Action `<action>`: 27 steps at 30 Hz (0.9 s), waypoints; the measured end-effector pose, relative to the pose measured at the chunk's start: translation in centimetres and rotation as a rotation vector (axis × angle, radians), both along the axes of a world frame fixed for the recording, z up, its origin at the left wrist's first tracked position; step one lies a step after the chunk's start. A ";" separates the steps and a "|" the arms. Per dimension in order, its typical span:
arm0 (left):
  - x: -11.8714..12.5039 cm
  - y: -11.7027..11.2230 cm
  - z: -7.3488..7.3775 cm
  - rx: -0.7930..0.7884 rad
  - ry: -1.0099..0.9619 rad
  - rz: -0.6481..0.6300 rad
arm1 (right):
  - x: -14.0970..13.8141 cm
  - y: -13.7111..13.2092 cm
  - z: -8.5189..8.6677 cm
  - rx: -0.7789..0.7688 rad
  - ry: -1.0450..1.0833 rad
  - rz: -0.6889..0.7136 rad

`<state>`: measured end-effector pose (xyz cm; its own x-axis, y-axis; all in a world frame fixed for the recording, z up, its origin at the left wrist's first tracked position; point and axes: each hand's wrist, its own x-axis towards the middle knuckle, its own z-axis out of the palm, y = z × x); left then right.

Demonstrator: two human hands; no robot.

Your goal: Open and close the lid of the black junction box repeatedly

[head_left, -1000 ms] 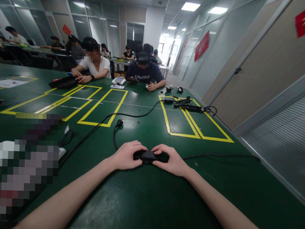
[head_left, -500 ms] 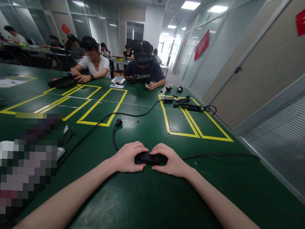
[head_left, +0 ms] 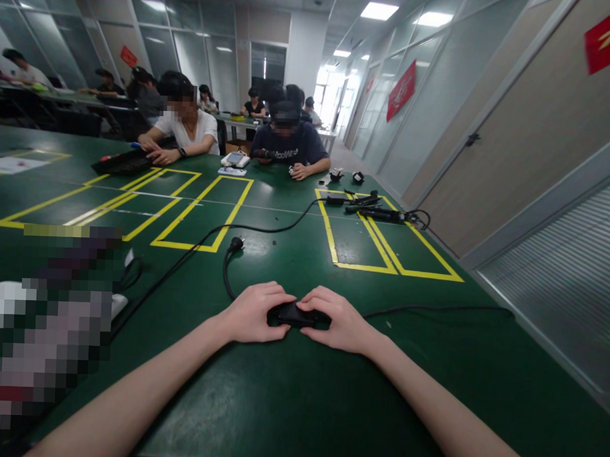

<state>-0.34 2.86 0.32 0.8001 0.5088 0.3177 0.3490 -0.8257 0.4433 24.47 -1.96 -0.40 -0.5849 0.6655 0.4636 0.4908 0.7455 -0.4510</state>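
Note:
A black power adapter (head_left: 296, 314) lies on the green table (head_left: 299, 395) in front of me, gripped from both ends. My left hand (head_left: 262, 312) closes round its left end, with fingers over the top and the thumb at the near side. Around the right end, my right hand (head_left: 334, 319) is curled the same way. Past my left hand runs a short thick cord ending in a black plug (head_left: 237, 243). A thin black cable (head_left: 442, 309) leads off to the right from behind my right hand. My fingers hide both ends of the adapter.
Yellow tape (head_left: 184, 246) marks rectangles on the table. A long black cable (head_left: 255, 228) crosses to a heap of black parts (head_left: 380, 211). Across the table sit a person in white (head_left: 201, 131) and a person in dark blue (head_left: 308, 145). Blurred-out items lie at left.
The view has shifted very slightly. Both hands keep their hold on the adapter, with no clear movement of it on the table.

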 end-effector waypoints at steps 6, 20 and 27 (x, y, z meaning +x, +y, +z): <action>0.0 0.0 -0.1 0.042 0.017 -0.008 | 0.1 0.0 -0.1 -0.010 -0.034 -0.044; 0.4 -0.2 -0.1 0.114 0.121 0.007 | -0.2 -0.1 0.4 -0.055 -0.136 -0.066; 0.5 -0.4 0.5 0.103 0.151 0.012 | -0.4 -0.6 0.6 -0.054 -0.245 -0.072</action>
